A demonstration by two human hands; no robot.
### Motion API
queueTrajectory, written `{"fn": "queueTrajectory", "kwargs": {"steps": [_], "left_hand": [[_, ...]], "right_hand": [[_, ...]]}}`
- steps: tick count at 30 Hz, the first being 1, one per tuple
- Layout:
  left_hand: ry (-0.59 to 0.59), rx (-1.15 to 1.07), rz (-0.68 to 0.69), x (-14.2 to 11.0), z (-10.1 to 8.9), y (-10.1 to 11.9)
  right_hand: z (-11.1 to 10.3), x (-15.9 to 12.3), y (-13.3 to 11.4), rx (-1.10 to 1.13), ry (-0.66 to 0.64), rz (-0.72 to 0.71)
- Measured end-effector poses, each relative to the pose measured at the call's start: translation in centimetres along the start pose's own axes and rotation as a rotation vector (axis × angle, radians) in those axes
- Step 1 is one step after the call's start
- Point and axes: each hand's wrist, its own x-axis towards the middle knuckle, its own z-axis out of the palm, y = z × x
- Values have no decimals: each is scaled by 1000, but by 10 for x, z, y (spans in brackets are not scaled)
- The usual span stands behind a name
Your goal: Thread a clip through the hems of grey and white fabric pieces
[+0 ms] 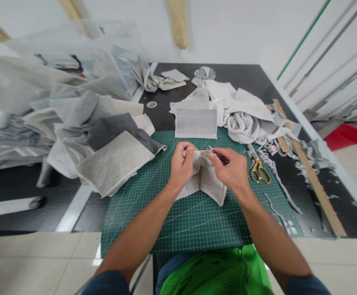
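1. L hand (181, 166): fingers curled in, thumb pinching top edge of the grey cloth pc (213, 186) at its L end.
2. R hand (234, 167): clasping a small dark-handled tool (222, 159), thumb also on the cloth's top edge, R end. Tool's pale tip pokes out twd L hand, near that edge; can't tell if tip touches cloth.
3. Cloth pc: top edge btwn both hands, bunched there; rest hangs below the grip, w/ a fold down the middle & lower corners spread L and R. It's over the green cutting mat (178, 231); can't tell how much rests on it.
4. Just beyond the hands: flat grey panel (196, 123), partly on mat, well clear of fingers.
5. R of R hand: gold-handled scissors (260, 172) on mat, not held; farther R, a long wooden ruler (312, 176) w/ fabric scraps around.
6. L of L hand: big pile of grey fabric (114, 164), partly overlapping mat.
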Motion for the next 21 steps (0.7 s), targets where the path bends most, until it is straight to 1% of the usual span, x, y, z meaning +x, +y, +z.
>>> {"fn": "queueTrajectory", "kwargs": {"steps": [4,7,9,12,19,21], "left_hand": [[-18,-31,-50,0,0,-2],[-58,-103,-106,0,-1,-5],[-99,-143,-119,-1,-1,-7],[-117,-145,-89,-2,-1,-7],[-37,-80,-11,-2,3,-3],[-32,-67,7,-2,3,-3]], "right_hand": [[3,-3,-7,8,-96,-48],[5,-4,-7,-5,-120,-37],[5,-3,-5,-8,-126,-28],[5,-3,-5,6,-128,-29],[3,-3,-7,48,-138,-39],[3,-3,-6,58,-129,-38]]}}
